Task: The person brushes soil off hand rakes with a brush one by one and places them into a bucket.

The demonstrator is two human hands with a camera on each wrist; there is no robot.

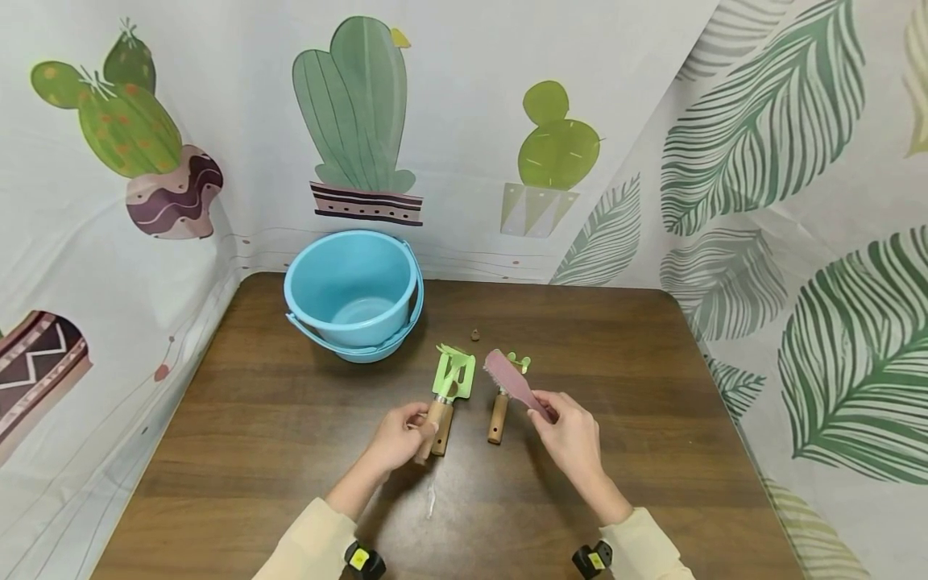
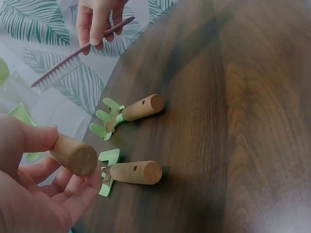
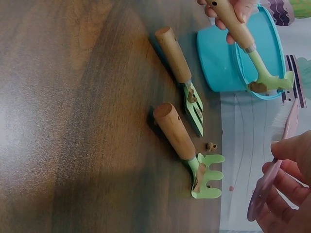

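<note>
My left hand point(image 1: 399, 435) grips the wooden handle point(image 2: 73, 153) of a small green garden hoe point(image 3: 265, 77), held above the table with brown dirt on its head. Between thumb and fingers, my right hand point(image 1: 569, 427) holds a pink brush point(image 1: 513, 382) with white bristles, raised off the table. Beneath the hoe lies a green slotted garden fork point(image 3: 175, 56) with a wooden handle, dirt stuck to it. Under the brush in the head view is a three-pronged green hand rake point(image 3: 177, 133), also dirty; the brush partly hides it there.
A light blue bucket point(image 1: 326, 334) stands at the table's back left, its handle lowered toward the front. A small brown lump point(image 1: 474, 335) lies behind the tools. Printed cloth point(image 1: 464, 242) hangs along the back and sides of the brown table point(image 1: 616, 346).
</note>
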